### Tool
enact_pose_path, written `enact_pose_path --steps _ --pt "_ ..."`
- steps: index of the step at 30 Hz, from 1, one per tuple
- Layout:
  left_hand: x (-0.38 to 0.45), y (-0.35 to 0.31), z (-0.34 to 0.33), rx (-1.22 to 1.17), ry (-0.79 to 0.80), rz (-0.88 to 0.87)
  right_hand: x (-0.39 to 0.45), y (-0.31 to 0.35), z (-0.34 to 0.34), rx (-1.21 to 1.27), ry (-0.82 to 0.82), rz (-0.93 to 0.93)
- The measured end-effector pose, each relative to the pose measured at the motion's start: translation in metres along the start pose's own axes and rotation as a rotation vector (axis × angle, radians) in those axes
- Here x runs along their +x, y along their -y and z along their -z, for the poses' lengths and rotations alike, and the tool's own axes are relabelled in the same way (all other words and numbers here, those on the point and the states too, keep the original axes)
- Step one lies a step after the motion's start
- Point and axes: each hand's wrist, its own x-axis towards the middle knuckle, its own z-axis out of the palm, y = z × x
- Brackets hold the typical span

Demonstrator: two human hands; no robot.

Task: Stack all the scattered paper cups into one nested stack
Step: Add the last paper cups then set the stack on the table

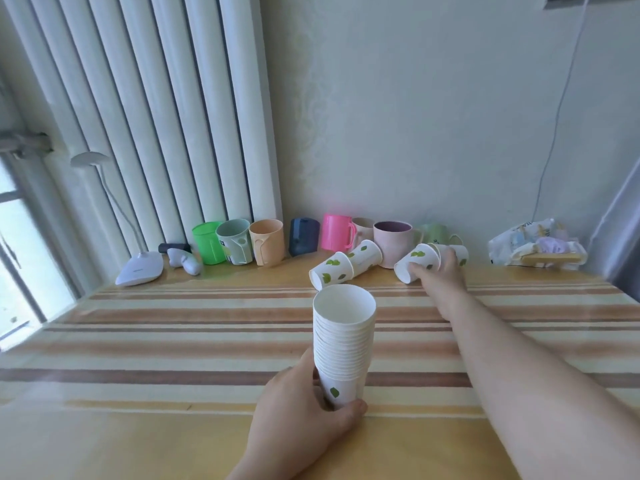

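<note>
The left hand (304, 407) holds a tall stack of paper cups (343, 344) near the front of the striped tabletop (173, 341). Its fingers (349, 410) are wrapped around the bottom cup, which has a green leaf on it, and the stack stands up straight with its open top showing. The right hand (445, 268) reaches far across to the back of the tabletop. Its fingers are closed around a paper cup lying on its side (414, 265), with the open end turned to the left. Just to the left of that, two more paper cups (344, 266) with green leaves lie on their sides, one pushed into the other. They are just behind the top of the tall stack. Along the wall stands a row of colored plastic mugs (270, 242), green, gray, tan, blue, pink and purple. A small white lamp (138, 268) sits at the left end, and a crinkly bag (535, 245) sits at the right end.
</note>
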Motion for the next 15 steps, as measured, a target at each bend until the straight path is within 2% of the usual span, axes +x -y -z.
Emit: enact_pose_path --steps 6,9,12,15 --pt "0.002 -0.006 0.002 0.019 0.027 -0.020 0.024 0.005 -0.019 -0.200 -0.016 -0.067" --pt "0.000 -0.008 0.003 0.009 0.027 -0.007 0.012 -0.008 -0.021 -0.128 -0.133 0.001" --pt "-0.001 -0.006 0.003 0.010 0.011 -0.007 0.000 -0.016 -0.016 -0.041 -0.154 0.102" --pt "-0.001 -0.005 0.001 0.012 -0.004 -0.008 -0.003 -0.011 -0.012 0.093 -0.264 0.071"
